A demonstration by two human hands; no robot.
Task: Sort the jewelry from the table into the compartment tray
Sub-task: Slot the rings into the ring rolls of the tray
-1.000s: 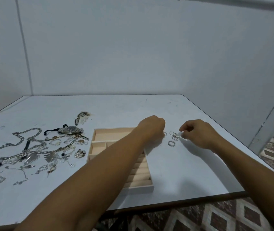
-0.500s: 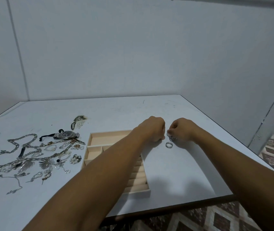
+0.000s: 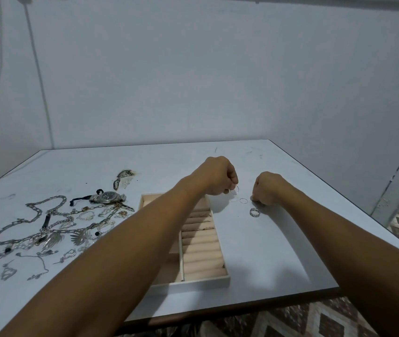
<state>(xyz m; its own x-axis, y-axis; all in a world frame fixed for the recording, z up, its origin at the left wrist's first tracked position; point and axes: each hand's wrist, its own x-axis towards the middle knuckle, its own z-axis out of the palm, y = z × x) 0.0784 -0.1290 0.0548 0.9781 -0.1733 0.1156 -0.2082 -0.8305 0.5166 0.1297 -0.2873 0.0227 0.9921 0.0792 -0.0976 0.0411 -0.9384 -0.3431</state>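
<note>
An open beige compartment tray [image 3: 218, 279] with padded ring rolls along its right side and plain compartments on its left lies flat on the table. To its left sprawls a tangle of silver jewelry: a chunky link chain [image 3: 30, 215], a metal wristwatch [image 3: 108, 197], and small pendants and earrings. To its right lie a wide silver band ring [image 3: 254, 212] and a thin wire ring [image 3: 243, 200]. The left hand [image 3: 218, 176] pinches another thin wire hoop [image 3: 236, 189].

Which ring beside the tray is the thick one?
The band, nearest you, beside the right hand. The loose hoop and the held hoop in the left hand are thin wire.
</note>
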